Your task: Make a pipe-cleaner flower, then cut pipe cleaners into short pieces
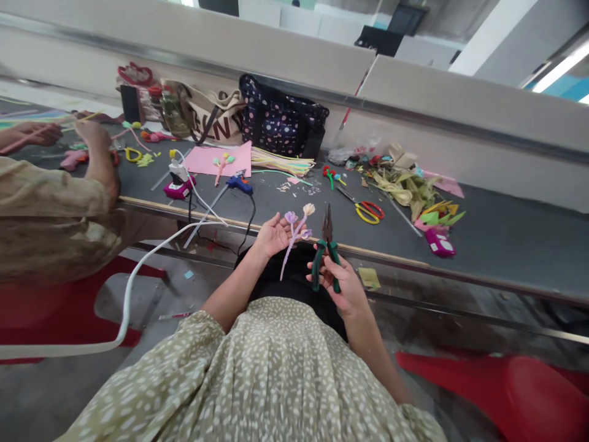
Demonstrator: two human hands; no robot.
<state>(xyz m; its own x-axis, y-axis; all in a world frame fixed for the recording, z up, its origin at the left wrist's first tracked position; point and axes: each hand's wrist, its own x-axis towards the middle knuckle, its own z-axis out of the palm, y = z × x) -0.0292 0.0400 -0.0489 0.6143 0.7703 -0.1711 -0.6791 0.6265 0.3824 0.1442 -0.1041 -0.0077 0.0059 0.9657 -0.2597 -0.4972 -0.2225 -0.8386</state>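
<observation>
Flower (293, 236) is held in left hand's (273, 238) fingers, blooms away, stem slanting back and left; pliers (327, 234), gripped in right hand (344, 286), sit just right, nose toward worktop (497, 239).

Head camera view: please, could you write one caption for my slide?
Left hand with a purple craft flower sprig, right hand with green-handled pliers, at a dark worktable.

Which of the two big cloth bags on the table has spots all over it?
The dark navy fabric bag on the right has pink and pale spots. The cream canvas bag beside it has big dark letters.
</observation>
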